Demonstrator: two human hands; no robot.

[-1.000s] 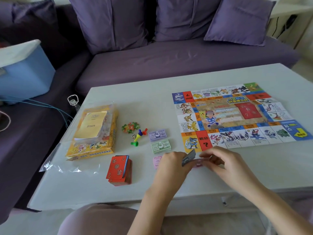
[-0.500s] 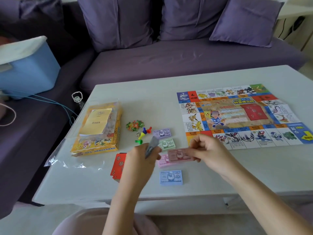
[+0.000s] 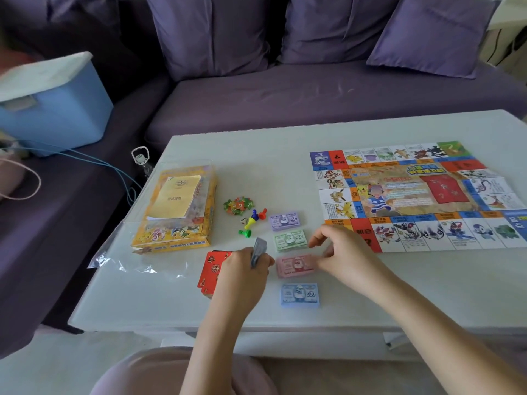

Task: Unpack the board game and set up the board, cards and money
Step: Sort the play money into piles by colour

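Most of the white rectangular table (image 3: 285, 155) on its right side is taken up by the colourful unfolded paper game board (image 3: 413, 195), lying flat. On the left sits the yellow cardboard game box (image 3: 176, 212) on its clear plastic bag (image 3: 114, 260). Nearer the front edge lies the red deck of cards (image 3: 212, 269), partly hidden behind the left hand (image 3: 245, 269). Between deck and board, four small stacks of paper money form a column: purple stack (image 3: 284, 220), green stack (image 3: 290, 240), pink stack (image 3: 295, 265), blue stack (image 3: 300, 293). Half a second ago the right hand (image 3: 339, 252) carried a pink note above the pink stack. Now that note lies on it and the hand has let go, fingers loose, tips at the stack's right edge. The left hand grips a thin sheaf of grey-blue notes (image 3: 259, 250) upright. One more note is sorted, I judge; the held notes remain to be dealt out.
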